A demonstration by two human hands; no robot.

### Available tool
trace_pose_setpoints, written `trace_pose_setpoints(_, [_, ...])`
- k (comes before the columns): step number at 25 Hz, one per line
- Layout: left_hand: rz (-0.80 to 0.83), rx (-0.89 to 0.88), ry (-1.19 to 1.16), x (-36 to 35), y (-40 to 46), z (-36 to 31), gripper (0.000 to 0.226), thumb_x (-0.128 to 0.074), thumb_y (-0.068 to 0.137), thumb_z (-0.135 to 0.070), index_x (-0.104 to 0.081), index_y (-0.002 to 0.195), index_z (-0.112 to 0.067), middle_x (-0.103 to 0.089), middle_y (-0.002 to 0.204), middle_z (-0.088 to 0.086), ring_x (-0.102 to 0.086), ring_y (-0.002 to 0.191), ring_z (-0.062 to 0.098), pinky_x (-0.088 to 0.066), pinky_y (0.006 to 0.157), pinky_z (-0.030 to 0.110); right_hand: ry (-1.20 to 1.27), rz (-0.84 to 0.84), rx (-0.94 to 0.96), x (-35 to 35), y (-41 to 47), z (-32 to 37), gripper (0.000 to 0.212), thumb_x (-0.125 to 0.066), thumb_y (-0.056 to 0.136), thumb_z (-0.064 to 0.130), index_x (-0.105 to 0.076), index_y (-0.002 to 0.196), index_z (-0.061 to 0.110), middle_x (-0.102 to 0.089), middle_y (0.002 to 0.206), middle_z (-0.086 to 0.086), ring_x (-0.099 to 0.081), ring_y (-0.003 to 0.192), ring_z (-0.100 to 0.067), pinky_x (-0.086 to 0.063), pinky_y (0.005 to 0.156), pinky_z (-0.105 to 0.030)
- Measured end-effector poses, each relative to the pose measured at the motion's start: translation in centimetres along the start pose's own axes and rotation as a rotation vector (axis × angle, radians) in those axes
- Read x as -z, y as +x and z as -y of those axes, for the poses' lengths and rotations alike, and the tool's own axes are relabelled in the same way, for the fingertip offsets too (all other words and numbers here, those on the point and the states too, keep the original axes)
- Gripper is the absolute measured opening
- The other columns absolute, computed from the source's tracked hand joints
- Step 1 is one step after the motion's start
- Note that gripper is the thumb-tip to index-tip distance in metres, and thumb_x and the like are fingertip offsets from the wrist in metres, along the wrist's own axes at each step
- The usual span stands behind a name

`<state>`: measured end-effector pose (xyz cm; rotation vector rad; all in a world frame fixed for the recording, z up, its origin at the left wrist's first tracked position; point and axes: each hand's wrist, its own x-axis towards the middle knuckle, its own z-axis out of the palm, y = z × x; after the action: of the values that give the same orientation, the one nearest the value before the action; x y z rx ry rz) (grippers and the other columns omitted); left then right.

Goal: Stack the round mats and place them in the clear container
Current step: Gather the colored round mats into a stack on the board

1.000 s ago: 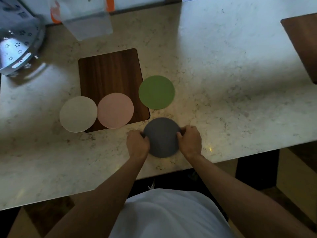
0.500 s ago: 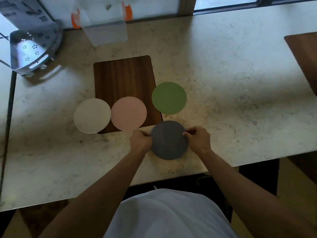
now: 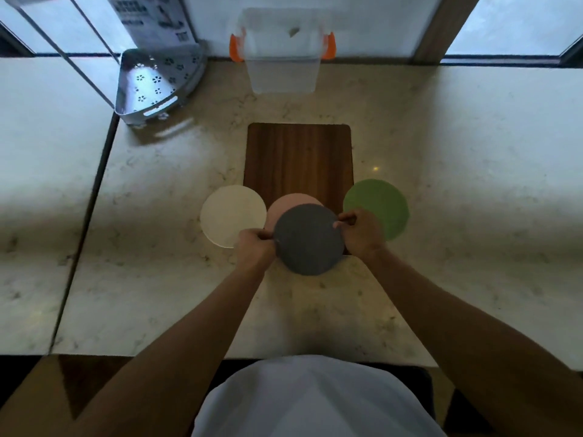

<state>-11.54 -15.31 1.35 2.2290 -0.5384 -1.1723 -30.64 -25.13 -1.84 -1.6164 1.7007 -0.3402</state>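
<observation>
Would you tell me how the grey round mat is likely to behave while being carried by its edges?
The grey mat looks thin yet holds flat between the left hand and right hand, so probably fairly stiff. Pinched only at its rim, it seems light. Flat, it is unlikely to roll.

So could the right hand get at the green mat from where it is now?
Probably yes. The right hand sits right beside the green mat, partly overlapping it in view, and nothing lies on it. But that hand is pinching the grey mat together with the left hand, so it must let go first.

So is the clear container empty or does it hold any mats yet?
Empty: the clear container shows nothing inside, and all four mats lie outside it.
</observation>
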Motion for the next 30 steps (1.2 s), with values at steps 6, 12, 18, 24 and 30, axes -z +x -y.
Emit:
trace_pose_setpoints(6, [-0.084, 0.066, -0.059, 0.0, 2.0, 0.5, 0.01, -0.069, 0.084, -0.008, -0.075, 0.093, -0.01, -0.072, 0.09, 0.008, -0.068, 0.09, 0.027, -0.056, 0.09, 0.05, -0.037, 0.056, 0.043, -2.0, 3.3, 1.5, 0.014, -0.074, 0.082, 0.022, -0.069, 0.094, 0.017, -0.066, 0.085, 0.003, -0.061, 0.082, -0.014, -0.041, 0.072, -0.024])
trace_pose_setpoints(12, [-0.148, 0.101, -0.065, -0.8, 2.3, 1.2, 0.011, -0.069, 0.082, -0.011, -0.077, 0.087, -0.017, -0.074, 0.082, 0.002, -0.068, 0.083, 0.023, -0.056, 0.081, 0.04, -0.013, 0.113, 0.116, -3.1, 5.7, 2.6, 0.008, -0.073, 0.083, 0.016, -0.066, 0.088, 0.019, -0.064, 0.081, 0.005, -0.056, 0.074, -0.006, -0.038, 0.061, -0.013])
trace_pose_setpoints(18, [-0.224, 0.13, -0.113, -1.7, 2.4, 0.8, 0.016, -0.067, 0.083, -0.008, -0.078, 0.085, -0.019, -0.07, 0.069, -0.007, -0.068, 0.07, 0.015, -0.057, 0.067, 0.031, -0.045, 0.099, 0.166, -3.3, 7.3, 3.5, 0.007, -0.073, 0.082, 0.018, -0.07, 0.088, 0.02, -0.061, 0.079, 0.013, -0.054, 0.069, 0.002, -0.035, 0.056, -0.003])
trace_pose_setpoints(24, [-0.21, 0.073, -0.028, -1.8, 2.7, 0.6, 0.016, -0.065, 0.084, -0.009, -0.078, 0.093, -0.014, -0.072, 0.073, -0.002, -0.069, 0.069, 0.015, -0.055, 0.066, 0.032, -0.132, 0.132, 0.144, -3.9, 7.8, 3.4, 0.014, -0.069, 0.087, 0.019, -0.069, 0.1, 0.014, -0.071, 0.099, 0.0, -0.061, 0.085, -0.012, -0.045, 0.074, -0.023])
trace_pose_setpoints(30, [-0.22, 0.058, 0.044, -1.9, 2.9, 0.9, 0.013, -0.066, 0.081, -0.007, -0.078, 0.084, -0.01, -0.075, 0.075, 0.006, -0.067, 0.068, 0.018, -0.058, 0.069, 0.037, -0.174, 0.15, 0.136, -3.9, 7.7, 3.1, 0.017, -0.068, 0.088, 0.018, -0.068, 0.104, 0.011, -0.07, 0.108, -0.009, -0.065, 0.098, -0.023, -0.048, 0.08, -0.03])
